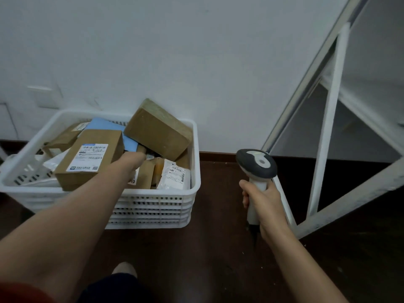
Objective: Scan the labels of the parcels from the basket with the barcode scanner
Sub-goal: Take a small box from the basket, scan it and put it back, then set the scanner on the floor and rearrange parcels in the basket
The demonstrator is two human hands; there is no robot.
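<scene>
A white slotted basket [153,206] on the dark floor holds several parcels. A brown box with a white barcode label [89,158] lies at the front left. A plain brown box [159,130] leans tilted at the back right. A white bag with a label [175,176] lies at the front right, and a blue envelope [105,125] lies under the boxes. My left hand [133,159] reaches into the basket's middle; its fingers are hidden among the parcels. My right hand [262,197], right of the basket, grips the handle of a white and grey barcode scanner [255,162].
A white wall stands behind the basket, with a brown skirting board [218,155] at its foot. A white metal frame [328,138] leans at the right, close to the scanner. A foot [124,268] shows at the bottom, on dark floor in front of the basket.
</scene>
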